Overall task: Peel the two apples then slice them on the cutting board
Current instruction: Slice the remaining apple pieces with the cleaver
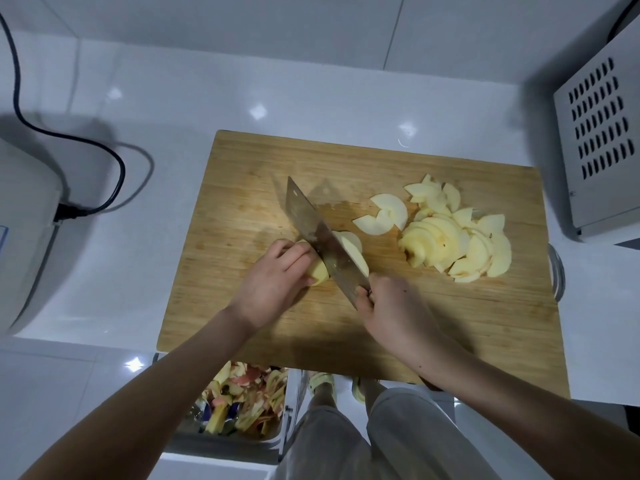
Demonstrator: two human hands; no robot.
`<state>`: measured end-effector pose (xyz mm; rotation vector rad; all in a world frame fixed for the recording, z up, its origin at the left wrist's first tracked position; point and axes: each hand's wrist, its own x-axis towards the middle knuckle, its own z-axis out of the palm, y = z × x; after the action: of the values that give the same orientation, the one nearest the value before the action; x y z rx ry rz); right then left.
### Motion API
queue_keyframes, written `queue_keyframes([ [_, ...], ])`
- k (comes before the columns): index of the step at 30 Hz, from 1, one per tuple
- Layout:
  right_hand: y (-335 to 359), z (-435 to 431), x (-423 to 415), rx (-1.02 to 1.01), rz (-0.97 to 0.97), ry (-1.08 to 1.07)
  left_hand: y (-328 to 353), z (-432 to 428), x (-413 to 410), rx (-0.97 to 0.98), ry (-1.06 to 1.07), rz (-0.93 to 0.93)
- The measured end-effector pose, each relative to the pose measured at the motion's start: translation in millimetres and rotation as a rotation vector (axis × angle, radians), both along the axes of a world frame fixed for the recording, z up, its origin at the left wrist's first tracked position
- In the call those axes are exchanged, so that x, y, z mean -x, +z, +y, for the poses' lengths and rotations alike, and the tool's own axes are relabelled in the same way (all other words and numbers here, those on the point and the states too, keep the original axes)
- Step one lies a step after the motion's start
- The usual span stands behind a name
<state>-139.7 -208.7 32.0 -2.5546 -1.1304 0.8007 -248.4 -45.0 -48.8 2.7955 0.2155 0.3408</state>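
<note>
A wooden cutting board [460, 327] lies on the white counter. Near its middle, my left hand [273, 282] holds down a peeled apple piece [320, 271]. My right hand [391, 306] grips the handle of a broad cleaver [318, 233], whose blade stands in the apple piece with cut slices [353, 252] leaning on its right side. Two loose slices [382, 214] lie just right of the blade. A heap of several pale slices [457, 240] covers the board's right part.
A bin [242, 403] full of apple peel stands on the floor below the board's front edge. A white appliance [24, 216] with a black cable [110, 188] sits at left. A vented metal box [599, 140] stands at right. My legs show below.
</note>
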Motion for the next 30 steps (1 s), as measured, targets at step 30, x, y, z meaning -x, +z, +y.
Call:
queue_keyframes([
  [30,-11,16,-8,-0.068,0.143,-0.109,-8,2,3,-0.014,0.025,-0.027],
])
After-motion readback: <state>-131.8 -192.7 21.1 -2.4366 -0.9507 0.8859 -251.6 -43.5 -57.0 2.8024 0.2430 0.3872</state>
